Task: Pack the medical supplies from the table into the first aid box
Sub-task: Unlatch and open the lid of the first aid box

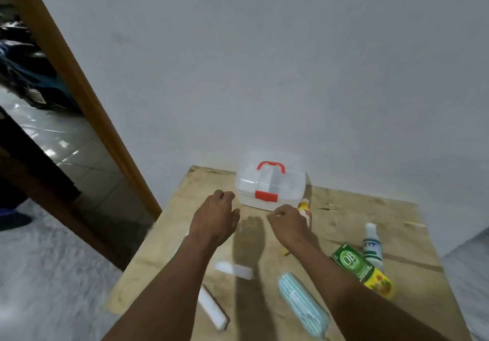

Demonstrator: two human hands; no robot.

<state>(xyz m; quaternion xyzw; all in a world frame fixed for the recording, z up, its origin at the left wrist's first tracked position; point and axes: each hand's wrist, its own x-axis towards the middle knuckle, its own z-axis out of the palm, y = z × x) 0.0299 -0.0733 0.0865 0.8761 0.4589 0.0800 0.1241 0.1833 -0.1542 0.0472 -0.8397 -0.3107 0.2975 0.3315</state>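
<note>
A clear plastic first aid box [271,186] with a red handle and red latch stands closed at the far side of the wooden table [344,221], against the wall. My left hand [215,217] hovers just left of the box's front, fingers curled and holding nothing. My right hand [287,223] is just in front of the box, fingers loosely bent and empty. A yellow-and-white tube [304,208] lies beside my right hand. A white bottle [372,244], a green box [361,269], a folded face mask [303,303] and two white packets [234,270] [213,307] lie nearer.
A white wall rises right behind the box. A wooden door frame [79,89] slants at the left, with tiled floor beyond it. The table's left edge drops to a grey floor.
</note>
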